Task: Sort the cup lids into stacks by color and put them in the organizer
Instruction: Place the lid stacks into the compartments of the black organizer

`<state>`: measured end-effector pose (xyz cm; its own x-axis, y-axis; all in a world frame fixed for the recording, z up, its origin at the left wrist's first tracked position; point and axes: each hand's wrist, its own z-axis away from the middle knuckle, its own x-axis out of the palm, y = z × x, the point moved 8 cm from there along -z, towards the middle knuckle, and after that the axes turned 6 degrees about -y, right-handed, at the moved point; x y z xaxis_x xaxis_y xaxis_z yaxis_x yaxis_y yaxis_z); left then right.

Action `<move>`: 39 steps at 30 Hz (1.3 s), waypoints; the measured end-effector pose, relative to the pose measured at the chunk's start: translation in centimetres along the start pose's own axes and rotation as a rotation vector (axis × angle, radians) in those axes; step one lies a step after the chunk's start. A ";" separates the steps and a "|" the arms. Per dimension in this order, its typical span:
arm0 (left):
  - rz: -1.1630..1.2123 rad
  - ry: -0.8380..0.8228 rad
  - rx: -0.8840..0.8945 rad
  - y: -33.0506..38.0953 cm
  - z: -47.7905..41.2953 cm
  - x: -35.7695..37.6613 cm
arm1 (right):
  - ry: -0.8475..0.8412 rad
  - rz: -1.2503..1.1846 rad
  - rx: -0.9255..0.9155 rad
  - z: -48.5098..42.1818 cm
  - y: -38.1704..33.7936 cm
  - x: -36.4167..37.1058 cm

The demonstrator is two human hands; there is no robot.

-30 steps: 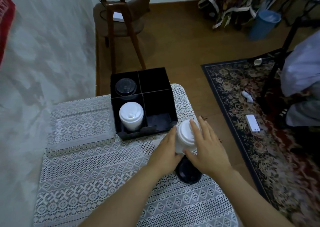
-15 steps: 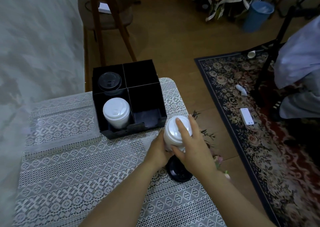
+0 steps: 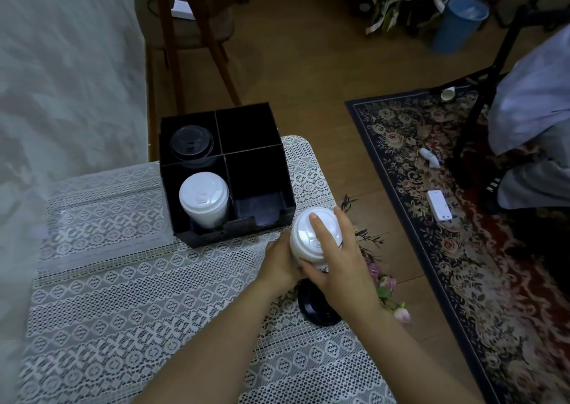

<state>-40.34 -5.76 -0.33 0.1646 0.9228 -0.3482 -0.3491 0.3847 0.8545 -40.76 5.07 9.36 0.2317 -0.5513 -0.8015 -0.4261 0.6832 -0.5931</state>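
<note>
Both hands hold a stack of white lids (image 3: 305, 237) just off the organizer's front right corner, above the table. My left hand (image 3: 279, 261) grips the stack from the left side. My right hand (image 3: 339, 258) wraps it from the right, with a finger lying across the top lid. The black organizer (image 3: 259, 125) has four compartments. Its back left one holds a stack of black lids (image 3: 191, 142), and the front left one a stack of white lids (image 3: 203, 198). Both right compartments hold nothing. Black lids (image 3: 317, 306) lie on the table under my right wrist.
The lace-covered table (image 3: 123, 295) has its right edge close to my hands. A clear plastic sheet (image 3: 101, 218) lies left of the organizer. A wooden chair (image 3: 188, 24) stands beyond the table. On the floor are a patterned rug (image 3: 462, 249), a blue bin (image 3: 459, 24) and artificial flowers (image 3: 391, 295).
The white stack has risen a little in both hands and sits closer to the organizer's front right corner. The camera view has shifted.
</note>
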 end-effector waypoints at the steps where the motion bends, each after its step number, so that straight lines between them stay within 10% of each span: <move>1: -0.013 0.003 0.015 0.2 0.0 -0.1 | 0.001 0.013 -0.010 0.0 -0.2 -0.1; 39: 0.322 0.325 0.258 10.3 3.3 -14.5 | 0.070 0.051 -0.270 -9.4 -13.6 -7.4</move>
<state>-43.21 -15.23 14.77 -0.2221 0.9677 -0.1192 -0.0898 0.1015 0.9908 -44.93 -4.63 24.11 0.1473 -0.5579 -0.8167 -0.6551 0.5636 -0.5031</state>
